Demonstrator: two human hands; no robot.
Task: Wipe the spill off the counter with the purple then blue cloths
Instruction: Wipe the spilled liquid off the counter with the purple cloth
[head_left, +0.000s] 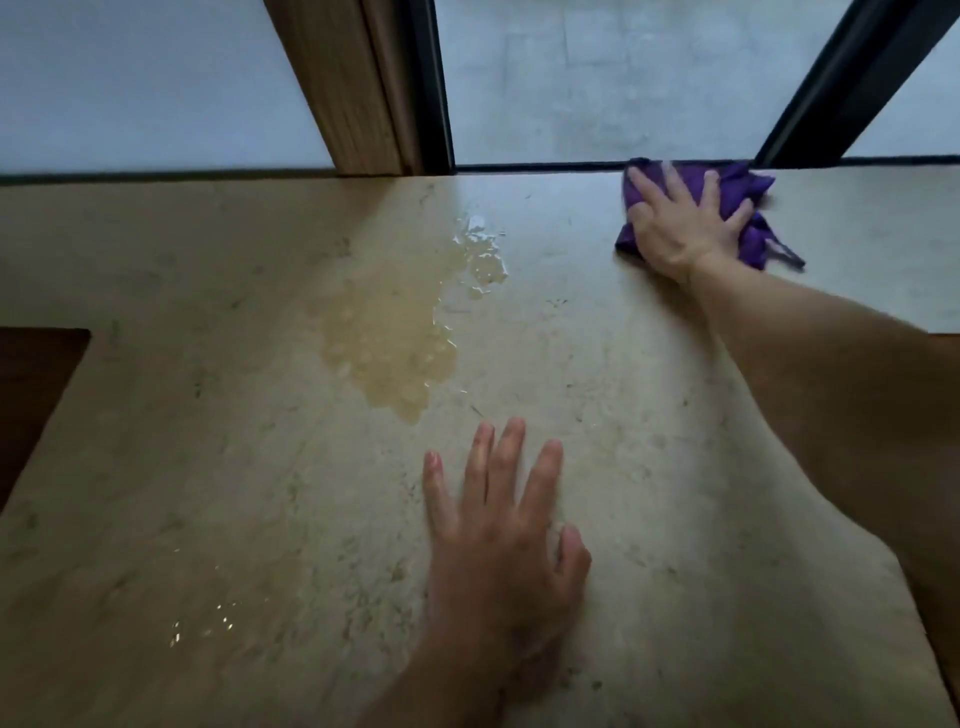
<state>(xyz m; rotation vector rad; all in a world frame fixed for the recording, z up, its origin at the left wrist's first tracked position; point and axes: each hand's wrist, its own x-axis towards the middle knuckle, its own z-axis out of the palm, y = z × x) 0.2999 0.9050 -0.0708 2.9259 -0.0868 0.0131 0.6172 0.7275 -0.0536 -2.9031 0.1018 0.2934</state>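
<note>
Dim daylight from the window (597, 78), glints on the spill (395, 332), wide-angle bending at edges

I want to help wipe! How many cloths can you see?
1. A purple cloth lies at the far right edge of the counter, under the right hand. No blue cloth shows; it may be out of view.
</note>
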